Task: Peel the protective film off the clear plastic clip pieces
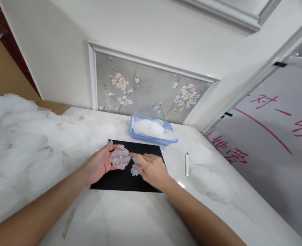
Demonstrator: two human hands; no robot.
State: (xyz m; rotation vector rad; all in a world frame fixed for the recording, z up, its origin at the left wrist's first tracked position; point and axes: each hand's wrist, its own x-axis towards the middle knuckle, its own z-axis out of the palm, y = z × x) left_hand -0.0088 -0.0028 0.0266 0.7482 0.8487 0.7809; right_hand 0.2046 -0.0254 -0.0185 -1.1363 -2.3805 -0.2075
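Observation:
My left hand is closed on the edge of a thin, translucent plastic piece with several small white spots. The piece is tilted above a black mat. My right hand is to the right of it, its index fingertip at the piece's right edge. Below that index finger, by the thumb, is a second clear, crumpled-looking piece. It appears to be in the right hand's grip, though the fingers partly hide it.
Behind the mat stands a blue plastic basket with whitish translucent pieces inside. A large heap of similar pieces covers the table's left side. To the right lie a slim white-handled tool and more translucent material. A whiteboard rises at right.

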